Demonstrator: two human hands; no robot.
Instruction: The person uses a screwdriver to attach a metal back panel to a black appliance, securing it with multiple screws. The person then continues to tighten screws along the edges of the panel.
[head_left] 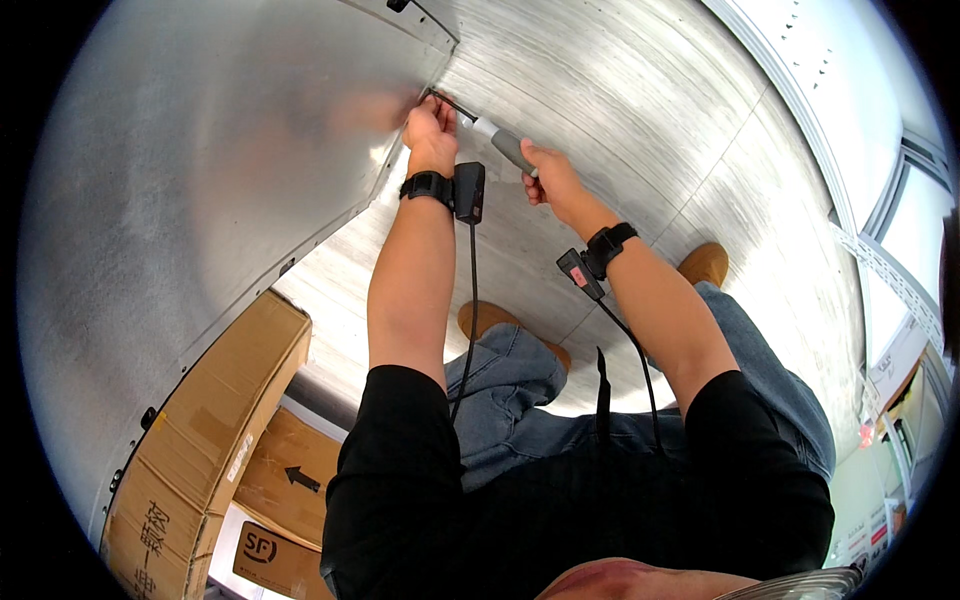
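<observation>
My right hand (548, 175) is wrapped round the grey handle of a screwdriver (508, 147). Its thin dark shaft slants up and left to the edge of a large silver metal panel (270, 150). At that edge, my left hand (432, 124) is closed, its fingers bunched beside the shaft's tip. Whatever those fingers pinch is too small and covered to make out. The screw or hole at the tip cannot be seen clearly either.
Cardboard boxes (215, 430) stand at lower left against the panel. Pale wood-look floor (640, 100) lies beneath, with my shoes (705, 264) on it. Each wrist carries a strapped black device (469, 192) with a hanging cable. White metal frames (890, 240) rise at the right.
</observation>
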